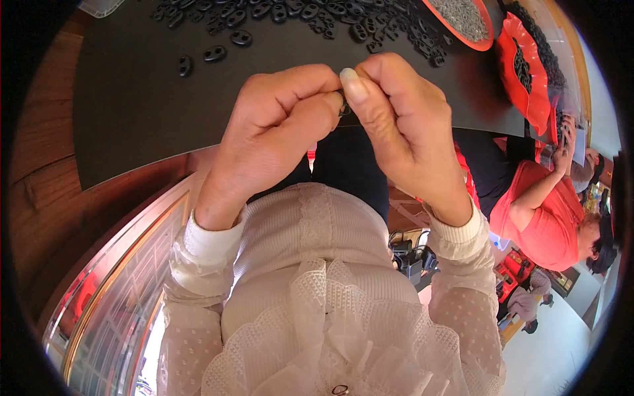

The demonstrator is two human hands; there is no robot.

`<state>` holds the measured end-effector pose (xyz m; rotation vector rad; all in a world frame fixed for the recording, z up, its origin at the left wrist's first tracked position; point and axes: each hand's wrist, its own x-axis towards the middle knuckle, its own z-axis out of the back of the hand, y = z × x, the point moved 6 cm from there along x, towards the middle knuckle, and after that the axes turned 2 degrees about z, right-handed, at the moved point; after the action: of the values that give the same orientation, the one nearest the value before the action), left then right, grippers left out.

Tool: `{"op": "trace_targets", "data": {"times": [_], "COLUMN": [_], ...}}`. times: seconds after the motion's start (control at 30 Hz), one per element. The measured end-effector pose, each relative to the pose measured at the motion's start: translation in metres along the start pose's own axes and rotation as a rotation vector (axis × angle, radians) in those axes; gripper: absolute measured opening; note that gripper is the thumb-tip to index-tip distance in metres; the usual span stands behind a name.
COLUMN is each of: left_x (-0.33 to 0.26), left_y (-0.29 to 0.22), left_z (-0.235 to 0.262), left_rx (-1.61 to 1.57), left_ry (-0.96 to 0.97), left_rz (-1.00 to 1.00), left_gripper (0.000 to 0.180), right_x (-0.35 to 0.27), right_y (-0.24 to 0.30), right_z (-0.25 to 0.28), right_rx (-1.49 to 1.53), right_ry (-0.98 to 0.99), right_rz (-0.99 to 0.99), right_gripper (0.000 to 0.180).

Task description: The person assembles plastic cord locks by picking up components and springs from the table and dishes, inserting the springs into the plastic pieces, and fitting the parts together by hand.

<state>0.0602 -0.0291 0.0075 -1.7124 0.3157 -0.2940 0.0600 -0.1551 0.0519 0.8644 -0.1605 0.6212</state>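
Note:
My left hand (281, 122) and my right hand (413, 122) meet fingertip to fingertip above the near edge of the dark table mat. Both are closed in a pinch. A small dark piece (344, 105) shows at the left thumb tip; the fingers hide most of it, so its kind is unclear. Whether the right thumb and finger hold the same piece is hidden. Beyond the hands lies a spread pile of black oval pieces with two holes each (310, 12). A few such loose ovals (214, 53) lie apart, left of the pile.
At the far right stand a red dish of small grey metal parts (462, 18) and a wavy-rimmed red dish of dark parts (528, 99). A heap of black pieces (545, 46) lies behind them. To the right, a co-worker in a red top (541, 214) sits working.

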Motion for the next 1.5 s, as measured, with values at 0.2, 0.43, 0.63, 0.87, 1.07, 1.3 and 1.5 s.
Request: {"op": "trace_targets", "data": {"times": [0.2, 0.43, 0.63, 0.87, 1.07, 1.3, 1.5], "left_x": [0.001, 0.001, 0.001, 0.003, 0.005, 0.005, 0.004], "left_y": [-0.001, -0.001, -0.003, -0.005, -0.005, -0.003, -0.006], "left_z": [0.000, 0.002, -0.001, -0.001, -0.002, -0.003, -0.003], "left_rx": [-0.060, -0.100, -0.055, 0.084, 0.160, 0.130, 0.149], "left_ry": [-0.005, -0.030, 0.045, 0.091, 0.081, 0.042, 0.057], "left_rz": [0.054, 0.006, 0.049, -0.039, -0.120, -0.136, -0.124], "left_gripper": [0.012, 0.011, 0.012, 0.015, 0.012, 0.011, 0.011], "right_x": [-0.010, -0.004, -0.002, -0.002, 0.001, 0.000, -0.003], "right_y": [-0.010, -0.005, -0.002, -0.005, -0.004, -0.002, -0.004], "right_z": [0.007, 0.003, 0.003, 0.000, -0.004, -0.005, -0.001], "right_rx": [0.237, 0.184, 0.114, 0.042, 0.013, 0.034, 0.145], "right_ry": [-0.003, 0.034, -0.002, 0.065, 0.080, 0.026, -0.028], "right_rz": [-0.099, 0.051, 0.170, 0.116, 0.073, 0.039, -0.025], "right_gripper": [0.009, 0.005, 0.010, 0.013, 0.016, 0.020, 0.018]}}
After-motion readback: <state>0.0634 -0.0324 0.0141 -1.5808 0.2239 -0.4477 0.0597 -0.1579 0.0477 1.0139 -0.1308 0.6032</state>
